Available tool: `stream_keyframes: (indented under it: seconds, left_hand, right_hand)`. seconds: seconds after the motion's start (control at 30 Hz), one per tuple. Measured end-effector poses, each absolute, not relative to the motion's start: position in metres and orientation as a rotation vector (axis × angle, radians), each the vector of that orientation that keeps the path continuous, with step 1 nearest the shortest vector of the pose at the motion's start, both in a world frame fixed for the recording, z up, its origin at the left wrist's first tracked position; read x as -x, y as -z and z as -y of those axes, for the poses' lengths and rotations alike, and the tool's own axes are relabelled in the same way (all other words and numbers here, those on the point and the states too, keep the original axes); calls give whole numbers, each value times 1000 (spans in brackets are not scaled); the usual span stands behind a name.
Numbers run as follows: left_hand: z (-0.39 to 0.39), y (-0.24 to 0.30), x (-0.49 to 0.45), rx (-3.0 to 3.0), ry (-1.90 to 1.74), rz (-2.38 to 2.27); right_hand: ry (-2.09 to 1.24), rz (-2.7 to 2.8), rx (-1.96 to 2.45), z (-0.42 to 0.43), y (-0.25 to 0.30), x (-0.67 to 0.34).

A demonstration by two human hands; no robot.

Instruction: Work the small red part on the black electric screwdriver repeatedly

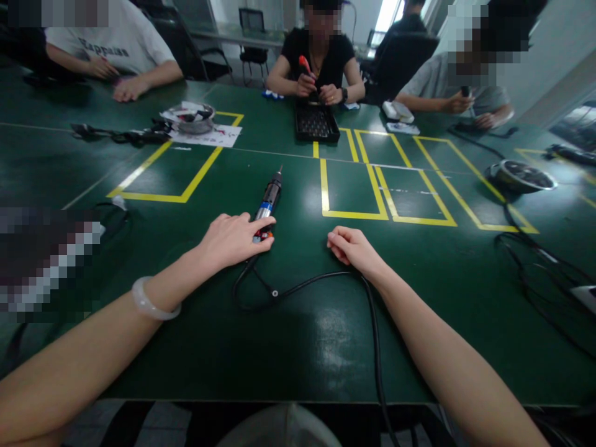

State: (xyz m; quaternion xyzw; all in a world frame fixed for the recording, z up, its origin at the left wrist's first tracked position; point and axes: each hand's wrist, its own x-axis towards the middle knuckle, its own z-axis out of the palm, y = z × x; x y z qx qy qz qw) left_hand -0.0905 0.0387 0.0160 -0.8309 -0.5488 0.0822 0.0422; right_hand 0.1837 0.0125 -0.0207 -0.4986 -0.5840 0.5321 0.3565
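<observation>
An electric screwdriver [268, 200], dark with a blue band and a bit at its far end, lies on the green table [298, 347] pointing away from me. My left hand [235, 239] is closed over its rear end, thumb and forefinger showing on the right side, the other fingers partly hidden. Its black cable [307, 284], with a small ring terminal [274, 293] on a side lead, curves right and then runs down over the front edge. Beside that cable my right hand [350, 247] rests on the table in a loose fist, with nothing visible in it.
Yellow tape rectangles [356, 215] mark the table. A black tray [317, 124] stands at the far middle, a bowl of small items [190, 118] on paper at the back left, a round dish [521, 176] and tangled cables [526, 261] at right. Three people sit opposite, working.
</observation>
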Motion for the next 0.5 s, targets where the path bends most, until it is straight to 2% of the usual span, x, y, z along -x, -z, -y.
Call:
stream_keyframes:
  seconds: [0.5]
  left_hand:
    - [-151, -19, 253, 2065, -488, 2294]
  right_hand:
    - [-1425, 1505, 1306, -12, 20, -182]
